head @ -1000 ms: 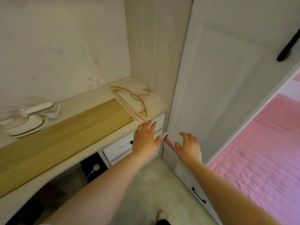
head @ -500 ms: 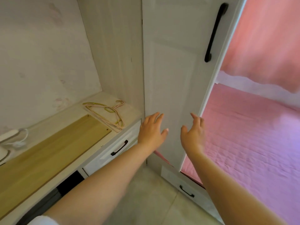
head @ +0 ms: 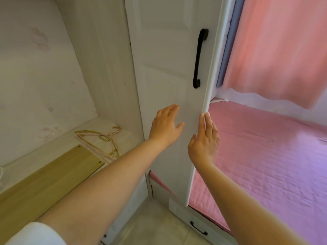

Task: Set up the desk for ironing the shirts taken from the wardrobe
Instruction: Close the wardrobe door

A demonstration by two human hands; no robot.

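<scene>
**Two Hands at the Wardrobe Door — Free Edge Nearest the Right**

Head view only. Left hand (head: 166,125): fingers spread, holding nothing, hovering at or lightly against the face of the wardrobe door (head: 168,68); contact cannot be confirmed. Right hand (head: 203,144): flat and unclenched, fingertips (head: 206,114) touching the door's free vertical edge, gripping nothing. Long axis of that edge runs upright; black door handle (head: 200,58) sits above both hands, nearer the right. Shirts not visible — presumably inside the wardrobe. Desk (head: 58,147) lies to the lower left, carrying a wooden board (head: 49,181) and bare hangers (head: 100,140). Pink bed (head: 265,156) to the right. Probable next move: swing the door by its edge, right hand leading.
</scene>
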